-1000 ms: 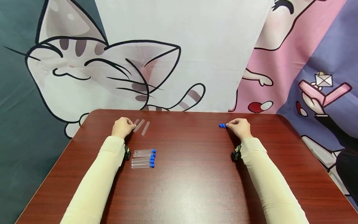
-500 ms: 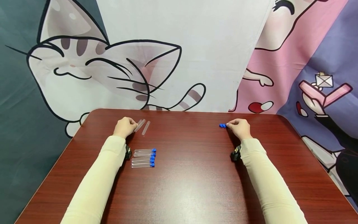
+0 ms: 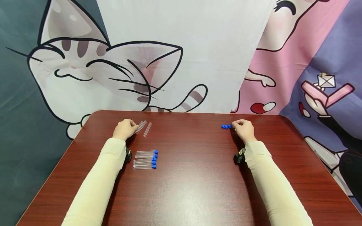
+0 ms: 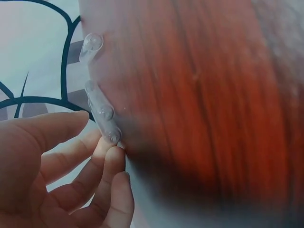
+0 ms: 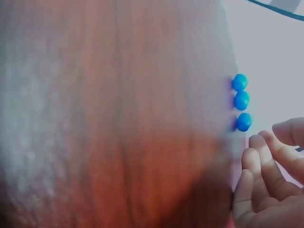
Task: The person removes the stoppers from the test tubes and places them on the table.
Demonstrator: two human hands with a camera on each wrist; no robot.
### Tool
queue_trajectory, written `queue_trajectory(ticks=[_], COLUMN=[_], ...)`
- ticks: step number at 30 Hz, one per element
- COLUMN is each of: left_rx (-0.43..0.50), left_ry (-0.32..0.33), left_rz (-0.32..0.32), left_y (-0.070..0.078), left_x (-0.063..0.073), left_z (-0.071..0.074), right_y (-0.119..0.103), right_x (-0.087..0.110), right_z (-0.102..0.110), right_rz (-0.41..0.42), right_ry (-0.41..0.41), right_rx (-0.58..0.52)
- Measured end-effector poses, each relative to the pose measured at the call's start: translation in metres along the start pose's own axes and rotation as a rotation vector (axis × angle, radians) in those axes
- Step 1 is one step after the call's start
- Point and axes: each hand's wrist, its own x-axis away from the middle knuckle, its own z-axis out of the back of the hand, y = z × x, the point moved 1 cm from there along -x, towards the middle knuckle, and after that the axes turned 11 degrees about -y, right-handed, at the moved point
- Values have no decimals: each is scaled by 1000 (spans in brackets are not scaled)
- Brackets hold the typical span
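Observation:
My left hand (image 3: 125,129) is at the far left of the table, beside clear test tubes (image 3: 141,126) without caps. Two of these tubes lie close together, and a third tube (image 3: 147,129) lies apart to their right. In the left wrist view, my fingertips are at the end of the nearest tube (image 4: 112,136), and the thumb stands away from it. On the far right, my right hand (image 3: 244,129) is beside three small blue caps (image 3: 226,126) in a row. The right wrist view shows a gap between the fingertips and the nearest cap (image 5: 243,122); nothing is held.
Several clear tubes with blue caps (image 3: 145,160) lie in a stack of rows, right of my left wrist. The brown wooden table (image 3: 192,175) ends just beyond both hands. Behind it hangs a cartoon-printed cloth (image 3: 215,56).
The leftmost loose tube has moved right, up against its neighbour, and my left hand has since drawn back slightly left. My right hand has shifted slightly right, uncovering the third blue cap.

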Motion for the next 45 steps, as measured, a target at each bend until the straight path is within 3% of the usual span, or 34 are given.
queue_trajectory(ticks=[5,9,14,19,25,33,45], left_rx=[-8,5,11,-10,-24,-55,-183], left_ry=[-11,41,125,148,140,108,-45], left_rz=[-25,-57,-174,-284,-354,-433,-537], left_y=[-3,-3,5,17,37,49,50], left_x=[2,10,24,39,58,80,76], left_z=[3,9,12,9,7,-1,-19], right_y=[-7,-17,-27,-32,-45,-56,-68], right_x=[8,18,36,58,82,96,99], right_z=[3,7,8,-2,-15,-23,-41], right_rz=[2,47,104,158,293,375,499], right_ry=[-20,-29,-28,-32,46,3,2], right_rx=[-185,-273,-367,-413,-408,-331,-146])
